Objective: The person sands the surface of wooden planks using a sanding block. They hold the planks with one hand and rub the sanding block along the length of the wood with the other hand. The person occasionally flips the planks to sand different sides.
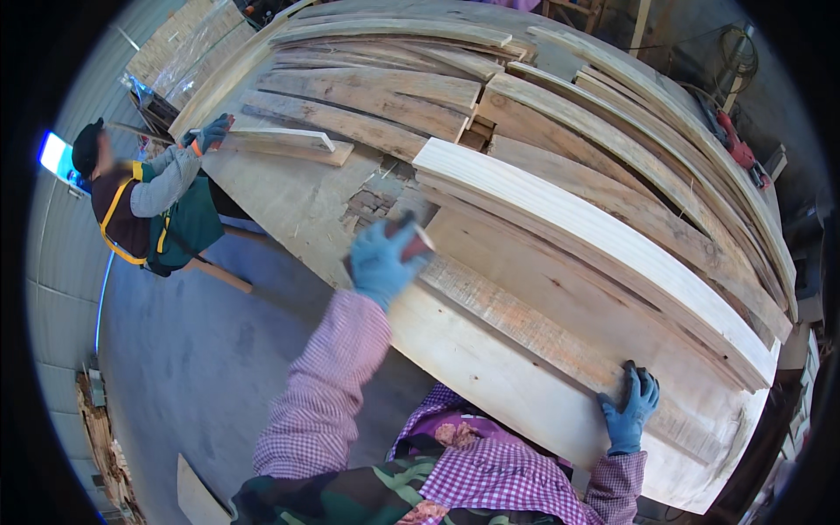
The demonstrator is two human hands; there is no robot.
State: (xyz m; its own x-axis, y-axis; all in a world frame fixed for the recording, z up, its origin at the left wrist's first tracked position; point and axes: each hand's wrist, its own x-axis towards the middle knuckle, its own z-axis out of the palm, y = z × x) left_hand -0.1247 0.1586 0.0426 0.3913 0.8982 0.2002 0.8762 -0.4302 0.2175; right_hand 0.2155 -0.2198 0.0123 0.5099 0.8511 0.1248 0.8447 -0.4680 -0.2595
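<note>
In front of me, a long rough wooden board (534, 324) lies lengthwise on the pale tabletop (490, 363). My left hand (382, 262), in a blue glove, is at the board's left end, closed round a small reddish-brown block (418, 245) with a pale edge. Motion blurs that hand, and I cannot tell whether the block touches the wood. Toward the board's right end rests my right hand (630, 407), also blue-gloved, its fingers apart on the wood and nothing lifted in it. Just beyond the board runs a stack of planks with a pale top plank (577, 245).
Many rough planks (350, 96) cover the far half of the table. At far left, a co-worker (157, 201) in gloves handles a thin board (289, 137). A red power tool (738, 149) lies at the far right edge. Small wood scraps (372, 203) sit near my left hand.
</note>
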